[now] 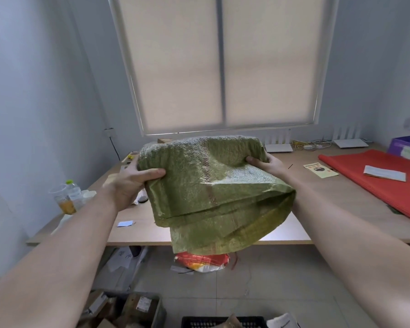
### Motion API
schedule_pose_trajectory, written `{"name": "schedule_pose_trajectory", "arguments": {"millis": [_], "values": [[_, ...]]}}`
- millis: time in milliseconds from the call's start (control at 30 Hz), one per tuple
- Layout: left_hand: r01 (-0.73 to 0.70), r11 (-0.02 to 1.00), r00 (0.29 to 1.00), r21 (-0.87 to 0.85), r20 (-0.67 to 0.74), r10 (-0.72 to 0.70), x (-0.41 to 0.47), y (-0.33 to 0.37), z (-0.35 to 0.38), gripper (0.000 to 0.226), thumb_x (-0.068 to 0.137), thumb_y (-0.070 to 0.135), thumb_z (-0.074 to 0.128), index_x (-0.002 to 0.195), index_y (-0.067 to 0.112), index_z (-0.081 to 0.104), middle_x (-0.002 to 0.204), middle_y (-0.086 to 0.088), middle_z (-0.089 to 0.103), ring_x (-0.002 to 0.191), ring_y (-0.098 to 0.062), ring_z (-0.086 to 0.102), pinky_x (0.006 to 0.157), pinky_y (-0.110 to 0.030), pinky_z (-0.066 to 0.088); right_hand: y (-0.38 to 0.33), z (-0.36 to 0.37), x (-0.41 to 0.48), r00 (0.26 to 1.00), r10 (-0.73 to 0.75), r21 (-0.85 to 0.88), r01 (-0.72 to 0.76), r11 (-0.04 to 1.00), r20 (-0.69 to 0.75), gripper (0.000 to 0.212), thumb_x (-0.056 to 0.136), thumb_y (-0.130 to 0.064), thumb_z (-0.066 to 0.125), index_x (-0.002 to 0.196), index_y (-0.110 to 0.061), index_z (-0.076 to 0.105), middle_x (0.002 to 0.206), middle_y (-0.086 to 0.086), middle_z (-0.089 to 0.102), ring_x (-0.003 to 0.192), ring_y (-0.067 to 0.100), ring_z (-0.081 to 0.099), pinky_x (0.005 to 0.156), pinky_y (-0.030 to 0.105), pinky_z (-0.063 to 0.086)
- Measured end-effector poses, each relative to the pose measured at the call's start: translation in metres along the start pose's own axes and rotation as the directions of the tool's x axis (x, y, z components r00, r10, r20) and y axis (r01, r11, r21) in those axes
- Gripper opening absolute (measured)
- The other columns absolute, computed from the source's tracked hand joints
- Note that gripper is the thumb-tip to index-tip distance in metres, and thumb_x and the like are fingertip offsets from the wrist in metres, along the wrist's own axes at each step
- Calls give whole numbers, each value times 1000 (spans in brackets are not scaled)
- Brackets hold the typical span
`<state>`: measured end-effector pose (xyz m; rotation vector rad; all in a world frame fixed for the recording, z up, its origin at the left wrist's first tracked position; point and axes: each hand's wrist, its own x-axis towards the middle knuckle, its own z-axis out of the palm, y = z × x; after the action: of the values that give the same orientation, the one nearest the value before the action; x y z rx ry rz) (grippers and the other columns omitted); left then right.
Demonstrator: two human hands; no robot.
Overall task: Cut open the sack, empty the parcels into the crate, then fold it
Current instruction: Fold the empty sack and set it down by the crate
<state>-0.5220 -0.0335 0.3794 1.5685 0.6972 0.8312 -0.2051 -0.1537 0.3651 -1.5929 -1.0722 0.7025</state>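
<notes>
The green sack (213, 185), limp and apparently empty, is held above the desk (317, 204), pinched at its far corners by the left hand (130, 183) and right hand (268, 164); light, soft, foldable along edges.

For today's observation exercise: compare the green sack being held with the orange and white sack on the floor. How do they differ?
1. The green sack is plain green; the orange and white sack is printed.
2. The green sack is held in the air by the left hand and right hand; the orange and white sack lies on the floor, untouched.
3. The green sack is folded over; the orange and white sack lies crumpled.

Both look limp.
</notes>
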Motion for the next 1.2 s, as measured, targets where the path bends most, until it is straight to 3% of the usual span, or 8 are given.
{"name": "schedule_pose_trajectory", "arguments": {"millis": [200, 267, 333, 400, 500, 733, 967, 1200], "values": [[0, 998, 972, 59, -234, 14, 1, 2, 1, 35, 72, 15, 81, 103, 8, 67, 97, -9, 71, 89, -26, 65, 83, -40, 51, -2, 6, -12, 1000, 20, 242, -15, 970, -21, 31, 95, -32, 58, 116, -9, 62, 98, 5, 62, 63, 6, 57, 44, 3, 42], [18, 1000, 960, 11, -280, -14, 0, 2, 4, 16, 82, 11, 73, 97, 9, 66, 90, -7, 69, 82, -24, 63, 82, -40, 49, -8, 10, -20, 997, 24, 456, -52, 889, 68, 32, 95, -28, 59, 115, -3, 58, 89, 10, 66, 59, 13, 66, 49, 11, 50], [37, 998, 945, -41, -324, -49, 0, 1, 4, 9, 86, 12, 69, 94, 14, 65, 83, -2, 68, 74, -19, 62, 76, -35, 51, -8, 14, -22, 980, -23, 583, -98, 807, 196, 69, 82, -33, 75, 135, -1, 46, 105, 16, 68, 87, 26, 72, 77, 34, 60], [65, 995, 923, -74, -375, -88, 1, -3, 0, 8, 87, 15, 69, 94, 18, 65, 85, -1, 68, 75, -17, 62, 77, -35, 51, -5, 12, -21, 960, -80, 564, -89, 821, 267, 104, 58, -39, 92, 146, -26, 37, 131, 11, 60, 120, 32, 59, 102, 54, 46], [110, 990, 898, -87, -418, -137, -4, -7, -5, 18, 86, 22, 70, 103, 18, 65, 99, -5, 69, 91, -24, 63, 95, -49, 47, -1, 14, -24, 917, -147, 529, -78, 845, 370, 123, 54, -18, 93, 146, -50, 17, 127, 7, 58, 118, 33, 61, 100, 52, 48], [266, 946, 885, -186, -341, -316, -15, -6, -10, 39, 88, 37, 60, 121, 15, 63, 95, -7, 68, 84, -24, 62, 82, -45, 52, -10, 33, -46, 940, -178, 319, 80, 944, 291, 102, 82, 20, 60, 153, -36, 14, 112, -18, 39, 87, 0, 65, 91, 31, 55], [416, 891, 854, -182, -257, -452, -34, -1, -5, 34, 88, 48, 62, 108, 20, 63, 101, -9, 64, 86, -26, 61, 73, -43, 58, 13, 37, -43, 982, -174, 128, 164, 978, 75, 71, 75, -1, 79, 138, -14, 48, 112, -3, 56, 107, 23, 58, 91, 33, 53], [447, 849, 820, -282, -251, -515, -47, -10, 6, 26, 99, 14, 46, 73, 13, 51, 70, -9, 49, 63, -16, 46, 57, -26, 51, 24, 33, -59, 966, -164, 391, 74, 918, 201, 90, 56, -23, 92, 134, -16, 46, 111, 12, 61, 100, 25, 66, 89, 37, 56]]}}
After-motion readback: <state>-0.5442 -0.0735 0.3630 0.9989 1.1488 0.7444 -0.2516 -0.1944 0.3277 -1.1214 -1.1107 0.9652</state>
